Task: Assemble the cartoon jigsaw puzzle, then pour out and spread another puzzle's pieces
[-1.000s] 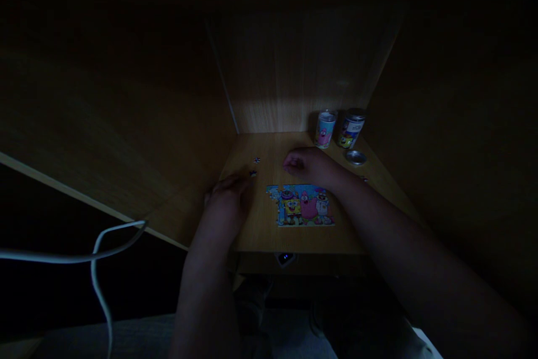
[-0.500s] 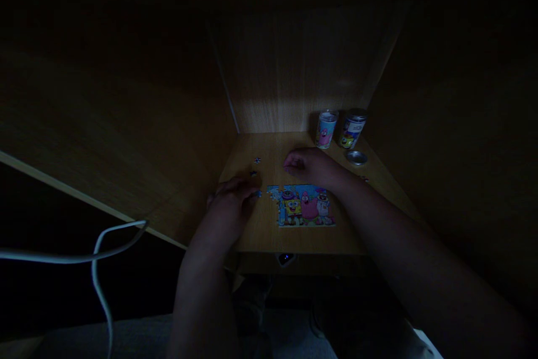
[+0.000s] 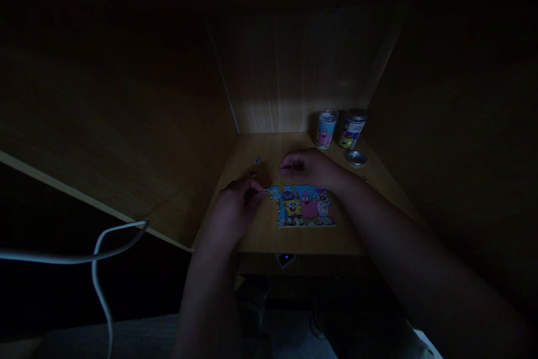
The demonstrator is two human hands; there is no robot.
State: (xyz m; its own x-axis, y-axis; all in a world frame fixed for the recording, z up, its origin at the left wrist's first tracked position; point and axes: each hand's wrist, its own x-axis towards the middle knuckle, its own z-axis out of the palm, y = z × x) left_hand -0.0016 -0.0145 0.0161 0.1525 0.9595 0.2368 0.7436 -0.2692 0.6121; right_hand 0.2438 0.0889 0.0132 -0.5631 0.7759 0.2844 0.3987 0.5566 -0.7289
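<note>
A partly assembled jigsaw puzzle [image 3: 309, 208] with cartoon figures on a blue ground lies near the front of the wooden board. At its upper left edge, my left hand [image 3: 239, 199] pinches a small blue puzzle piece [image 3: 266, 190] between thumb and index finger. Just behind the puzzle, my right hand [image 3: 309, 167] hovers with its fingers closed in a pinch. Whatever may be between those fingertips is too dark and small to make out. Two loose puzzle pieces, one at the back [image 3: 257, 161] and one closer [image 3: 253, 173], lie beyond my left hand.
Toward the back right stand a cartoon-printed can [image 3: 326, 130] and a second can [image 3: 352, 130], with a round metal lid [image 3: 357, 158] in front. Small pieces [image 3: 365, 179] lie by my right forearm. Wooden panels enclose the board; a white cable [image 3: 98, 258] hangs at left.
My left hand has moved right to the puzzle's edge, and the blue piece that lay by its fingertips is now pinched. My right hand has shifted slightly left.
</note>
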